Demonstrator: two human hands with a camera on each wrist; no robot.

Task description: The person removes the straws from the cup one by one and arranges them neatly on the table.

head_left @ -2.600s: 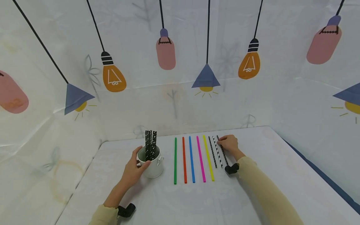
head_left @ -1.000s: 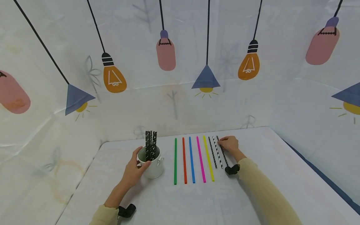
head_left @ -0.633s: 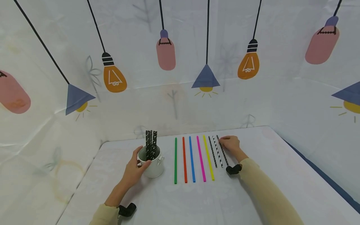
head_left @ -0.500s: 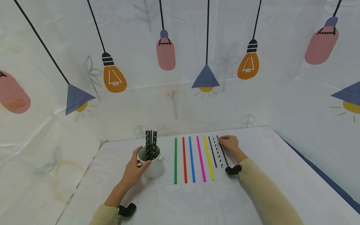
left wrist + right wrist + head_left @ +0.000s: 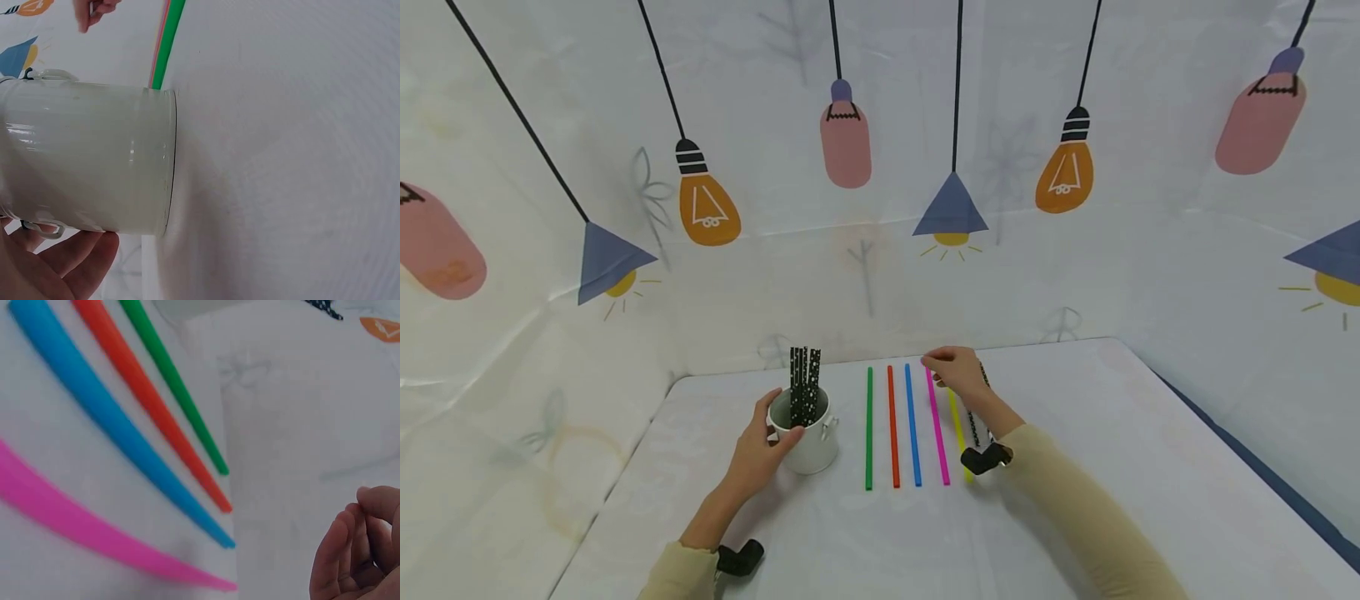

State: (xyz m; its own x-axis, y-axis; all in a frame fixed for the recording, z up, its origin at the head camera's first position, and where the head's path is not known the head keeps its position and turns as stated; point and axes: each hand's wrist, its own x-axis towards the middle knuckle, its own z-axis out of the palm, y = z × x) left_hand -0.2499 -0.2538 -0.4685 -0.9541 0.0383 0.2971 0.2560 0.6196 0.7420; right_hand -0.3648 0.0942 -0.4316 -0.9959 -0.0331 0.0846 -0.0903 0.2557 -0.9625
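Note:
My left hand (image 5: 758,450) grips the small white metal bucket (image 5: 811,454) at its rim, thumb in front. Several black straws with white dots (image 5: 803,392) stand upright in the bucket. The left wrist view shows fingertips (image 5: 94,262) under the bucket's side. My right hand (image 5: 958,371), its fingers loosely curled and holding nothing, hovers over the far end of the pink straw (image 5: 937,433). Beside it lie the blue straw (image 5: 913,429), red straw (image 5: 892,429) and green straw (image 5: 869,429). The yellow straw (image 5: 956,417) and patterned black straws (image 5: 974,429) are partly hidden by the right hand and wrist.
A white table (image 5: 850,542) carries everything, its far edge close to a white cloth backdrop (image 5: 880,275) printed with hanging lamps. The straws lie in a row to the right of the bucket, roughly parallel.
My right hand has left the rightmost patterned straw and moved left, over the far ends of the yellow and pink straws. My left hand and the bucket have stayed in place.

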